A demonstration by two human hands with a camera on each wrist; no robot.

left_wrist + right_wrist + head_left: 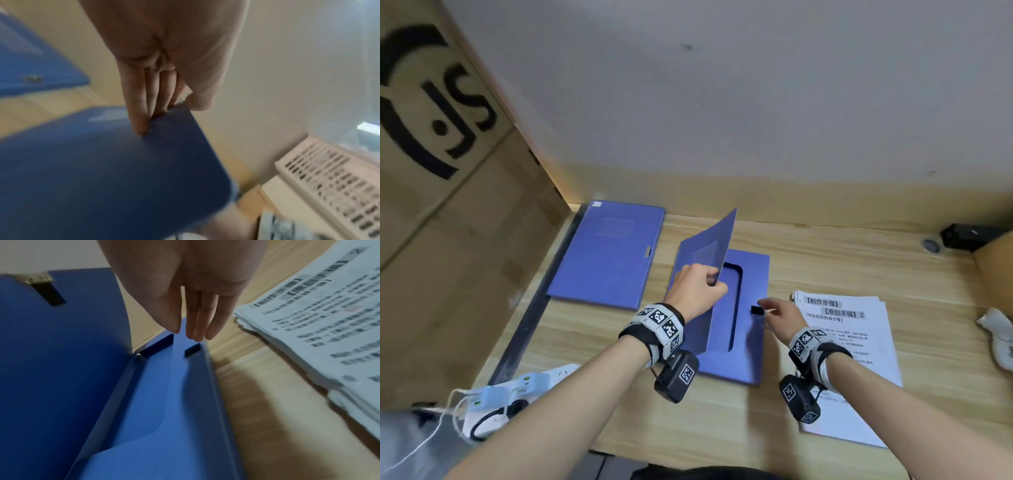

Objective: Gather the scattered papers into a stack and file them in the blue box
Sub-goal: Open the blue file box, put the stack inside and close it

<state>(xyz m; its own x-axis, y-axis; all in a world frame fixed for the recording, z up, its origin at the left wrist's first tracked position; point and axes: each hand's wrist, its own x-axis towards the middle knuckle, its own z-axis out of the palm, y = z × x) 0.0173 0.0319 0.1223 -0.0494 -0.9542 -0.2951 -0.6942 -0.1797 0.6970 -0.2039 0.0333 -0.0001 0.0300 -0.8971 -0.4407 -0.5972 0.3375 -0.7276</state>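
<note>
The lid (705,246) of the blue box (751,274) is pinched at its free edge by the left hand (697,291) and held half raised. The right hand (782,317), fingers straight and empty, hovers by the black tab (756,310). The lid should be swung fully back before the papers (859,342), stacked on the bench (825,253) just right of the box, are lifted in squarely.
</note>
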